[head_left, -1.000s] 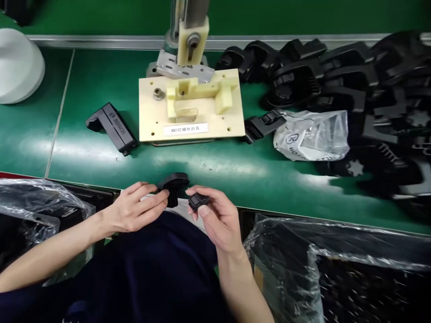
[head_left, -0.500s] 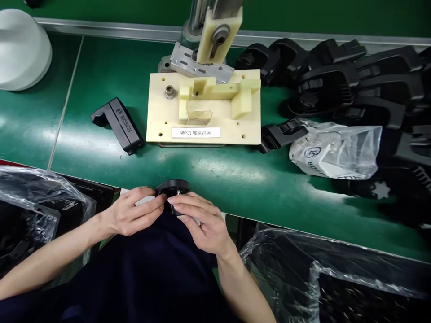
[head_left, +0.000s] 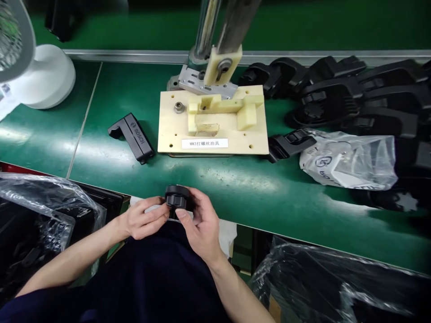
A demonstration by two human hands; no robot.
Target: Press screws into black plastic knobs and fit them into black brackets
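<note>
A black plastic part with a round, ribbed knob (head_left: 177,199) is held between both hands at the bench's front edge. My left hand (head_left: 146,217) pinches its left side with bent fingers. On the other side, my right hand (head_left: 202,220) is closed around it, thumb in front and fingers behind. The lower portion of the part is hidden by the fingers. Beyond the hands lies a black BOSCH-marked housing (head_left: 133,137), left of a cream fixture (head_left: 171,128) with a paper label.
A metal post (head_left: 205,31) rises behind the fixture. Black plastic parts (head_left: 330,96) are piled at the right, beside a clear plastic bag (head_left: 353,161). A white fan (head_left: 50,80) stands at the left. Plastic-lined bins (head_left: 43,197) flank me below the green bench (head_left: 249,197).
The black part has been turned so its ribbed knob faces me. My right hand has rotated, fingers now behind the part. The whole view has shifted slightly.
</note>
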